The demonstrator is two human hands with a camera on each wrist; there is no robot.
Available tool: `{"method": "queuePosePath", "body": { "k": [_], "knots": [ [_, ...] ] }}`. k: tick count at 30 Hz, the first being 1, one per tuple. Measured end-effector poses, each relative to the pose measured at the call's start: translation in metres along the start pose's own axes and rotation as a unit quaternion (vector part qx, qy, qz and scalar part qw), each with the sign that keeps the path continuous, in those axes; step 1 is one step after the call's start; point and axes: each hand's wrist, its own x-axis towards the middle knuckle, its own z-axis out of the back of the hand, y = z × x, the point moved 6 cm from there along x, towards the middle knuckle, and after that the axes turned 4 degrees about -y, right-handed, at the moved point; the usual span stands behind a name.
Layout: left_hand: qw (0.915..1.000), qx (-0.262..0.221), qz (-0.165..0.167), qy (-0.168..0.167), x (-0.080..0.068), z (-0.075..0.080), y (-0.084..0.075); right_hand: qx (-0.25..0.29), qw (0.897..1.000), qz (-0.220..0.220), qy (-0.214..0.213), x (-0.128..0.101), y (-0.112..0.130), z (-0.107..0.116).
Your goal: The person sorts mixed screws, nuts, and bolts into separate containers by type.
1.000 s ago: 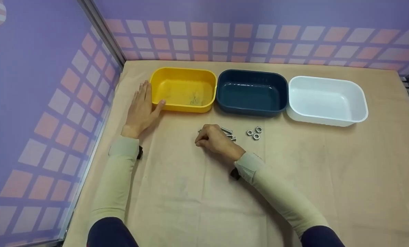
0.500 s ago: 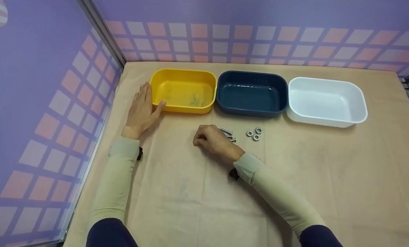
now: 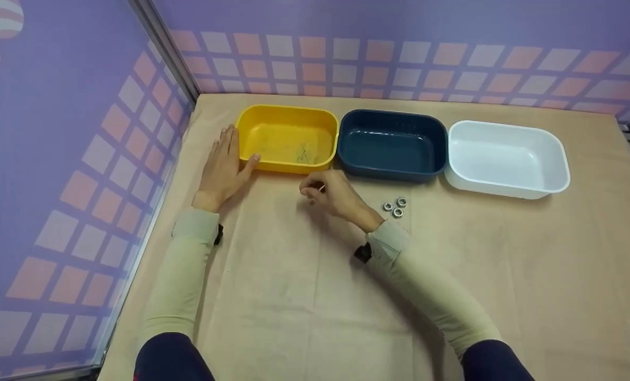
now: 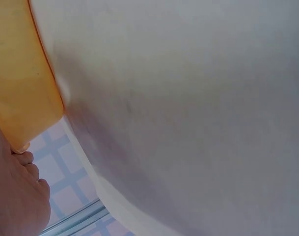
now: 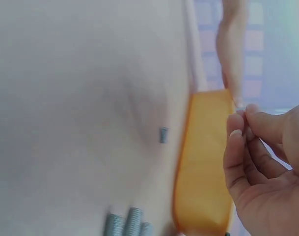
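Pale cloth (image 3: 272, 296) | right hand (image 3: 336, 196) pinches tiny piece (image 5: 240, 113), its kind I cannot tell | yellow box (image 3: 277, 167) just beyond this hand, long axis left-right | left hand (image 3: 221, 172), straight-fingered, touches its left end | small screw (image 5: 163, 135) near, on cloth

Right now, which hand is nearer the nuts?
Right. In the head view, the right hand is just left of the nuts, apart from them; the left hand is much farther left, at the yellow bin's left end.
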Motion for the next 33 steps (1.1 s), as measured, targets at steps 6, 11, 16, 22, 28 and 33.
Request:
{"method": "queuePosePath", "body": {
  "k": [6,11,16,22,28,33],
  "knots": [
    [1.0,0.005,-0.003,-0.003,0.001,0.0,-0.001,0.009,1.0,-0.008,-0.023,0.015,0.004,0.015],
    [0.9999,0.01,-0.001,-0.003,0.001,0.0,-0.001,0.004,0.999,-0.02,-0.028,0.027,0.003,0.02],
    [0.9997,0.023,0.009,0.005,0.001,-0.001,-0.001,-0.003,0.999,-0.025,-0.035,0.043,0.006,0.022],
    [0.9997,0.025,0.006,0.004,0.002,0.001,-0.003,0.0,0.999,-0.014,-0.041,0.062,0.01,0.023],
    [0.9997,0.025,-0.001,-0.003,0.003,0.003,-0.004,0.001,0.999,-0.022,-0.04,0.08,0.012,0.024],
    [0.9995,0.032,0.0,0.0,0.002,0.003,-0.004,0.015,0.997,-0.066,-0.04,0.093,0.008,0.027]
  ]
}}
